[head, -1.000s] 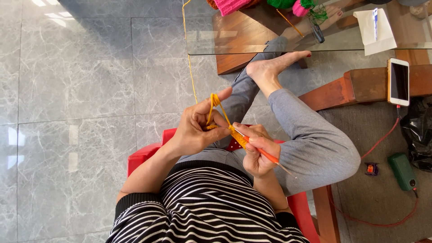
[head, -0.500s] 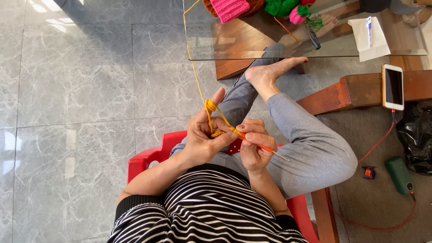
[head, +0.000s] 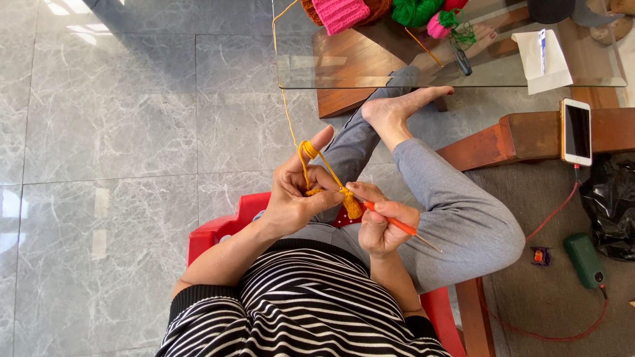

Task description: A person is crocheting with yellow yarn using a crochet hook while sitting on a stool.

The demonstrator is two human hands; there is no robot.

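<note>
Above the red chair, left hand closed on the small orange crochet piece, yarn wound round its raised forefinger. Right hand pinched shut on the crochet hook (tip at the work). Likely risk: loop slipping off if yarn tension slackens.

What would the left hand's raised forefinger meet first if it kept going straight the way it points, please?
Probably the bare foot; the left hand points its yarn-wrapped forefinger up-right toward it, though depth is unclear.
</note>
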